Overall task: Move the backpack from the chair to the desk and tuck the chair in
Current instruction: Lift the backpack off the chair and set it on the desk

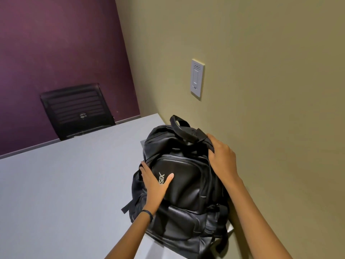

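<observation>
A black backpack (184,184) with white lettering on its front pocket lies on the grey desk (65,184), up against the beige wall on the right. My left hand (155,186) rests flat on the bag's front pocket and left side, fingers spread. My right hand (222,157) grips the bag's upper right edge by the shoulder strap, below the top carry handle (180,128). A black chair (76,109) stands at the desk's far side; only its slatted backrest shows.
A purple wall (56,43) rises behind the chair. A white wall switch plate (197,79) sits on the beige wall (261,71) above the bag. The desk surface stretches left and forward of the backpack.
</observation>
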### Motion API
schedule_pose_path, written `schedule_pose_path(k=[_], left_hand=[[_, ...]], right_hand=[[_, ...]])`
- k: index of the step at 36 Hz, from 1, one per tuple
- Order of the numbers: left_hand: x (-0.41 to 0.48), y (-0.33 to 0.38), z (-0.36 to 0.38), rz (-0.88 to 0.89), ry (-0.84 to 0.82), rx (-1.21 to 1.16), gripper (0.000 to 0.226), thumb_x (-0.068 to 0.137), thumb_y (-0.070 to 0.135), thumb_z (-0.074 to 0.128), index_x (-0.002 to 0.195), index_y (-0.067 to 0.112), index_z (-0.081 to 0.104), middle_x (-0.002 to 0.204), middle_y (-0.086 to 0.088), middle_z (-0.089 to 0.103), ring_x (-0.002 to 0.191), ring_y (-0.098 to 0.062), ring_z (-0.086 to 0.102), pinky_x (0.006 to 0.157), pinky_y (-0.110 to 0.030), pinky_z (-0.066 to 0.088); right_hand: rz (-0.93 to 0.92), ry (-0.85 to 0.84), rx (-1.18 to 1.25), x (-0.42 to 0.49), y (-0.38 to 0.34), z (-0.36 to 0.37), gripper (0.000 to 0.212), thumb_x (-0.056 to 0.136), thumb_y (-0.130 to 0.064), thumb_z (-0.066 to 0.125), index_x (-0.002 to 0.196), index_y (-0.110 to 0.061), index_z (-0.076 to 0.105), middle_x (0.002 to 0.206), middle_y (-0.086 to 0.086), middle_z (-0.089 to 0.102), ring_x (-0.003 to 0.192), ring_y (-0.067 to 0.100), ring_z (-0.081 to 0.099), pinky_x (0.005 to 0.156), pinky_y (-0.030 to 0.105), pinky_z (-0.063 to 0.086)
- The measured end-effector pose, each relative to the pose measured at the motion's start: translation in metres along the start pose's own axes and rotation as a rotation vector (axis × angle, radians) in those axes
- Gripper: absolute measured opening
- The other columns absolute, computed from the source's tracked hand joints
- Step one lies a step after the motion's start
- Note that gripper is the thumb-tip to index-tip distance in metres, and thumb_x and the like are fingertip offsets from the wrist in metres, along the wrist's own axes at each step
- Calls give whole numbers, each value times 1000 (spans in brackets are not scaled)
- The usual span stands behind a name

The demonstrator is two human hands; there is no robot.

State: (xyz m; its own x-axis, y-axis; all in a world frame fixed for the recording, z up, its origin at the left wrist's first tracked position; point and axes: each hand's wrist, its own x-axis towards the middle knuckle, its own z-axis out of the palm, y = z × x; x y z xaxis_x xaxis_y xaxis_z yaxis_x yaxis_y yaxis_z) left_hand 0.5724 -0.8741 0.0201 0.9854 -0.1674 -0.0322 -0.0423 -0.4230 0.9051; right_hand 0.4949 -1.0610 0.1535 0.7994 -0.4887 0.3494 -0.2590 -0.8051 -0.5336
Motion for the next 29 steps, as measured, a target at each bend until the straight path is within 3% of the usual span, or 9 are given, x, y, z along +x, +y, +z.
schedule_pose_path(k=[4,10,18,23,29], left_hand=[[24,10,13,53,-79,21,120,74,46,75,148,19,-16,160,-2,-13,149,-22,-4,122,-44,6],[56,18,28,72,-134,4,125,70,43,79,149,15,-14,161,-6,-7,149,-24,-2,122,-47,7],[92,26,32,131,-327,47,125,70,32,82,149,12,-13,161,-9,-5,148,-28,1,120,-51,12],[108,35,36,64,-419,37,128,70,27,83,148,18,-18,160,-14,-4,148,-32,6,119,-54,16],[108,25,37,84,-393,45,125,71,27,82,149,14,-14,160,-12,-1,148,-30,7,120,-50,15]], right_hand=[[30,52,-2,-5,11,-6,46,87,-1,53,129,-18,53,106,9,71,91,33,66,68,30,44],[38,68,-9,-12,11,-10,57,84,6,51,135,-19,48,126,5,64,103,31,64,82,38,52],[86,103,-32,-26,12,-4,52,88,-2,53,137,-18,46,113,8,69,89,33,66,70,37,49],[107,118,-81,-28,14,2,51,89,-4,54,138,-15,44,127,5,63,97,32,66,71,37,51],[125,155,-109,-23,15,10,52,87,0,55,136,-15,46,132,3,60,94,32,67,68,38,53]])
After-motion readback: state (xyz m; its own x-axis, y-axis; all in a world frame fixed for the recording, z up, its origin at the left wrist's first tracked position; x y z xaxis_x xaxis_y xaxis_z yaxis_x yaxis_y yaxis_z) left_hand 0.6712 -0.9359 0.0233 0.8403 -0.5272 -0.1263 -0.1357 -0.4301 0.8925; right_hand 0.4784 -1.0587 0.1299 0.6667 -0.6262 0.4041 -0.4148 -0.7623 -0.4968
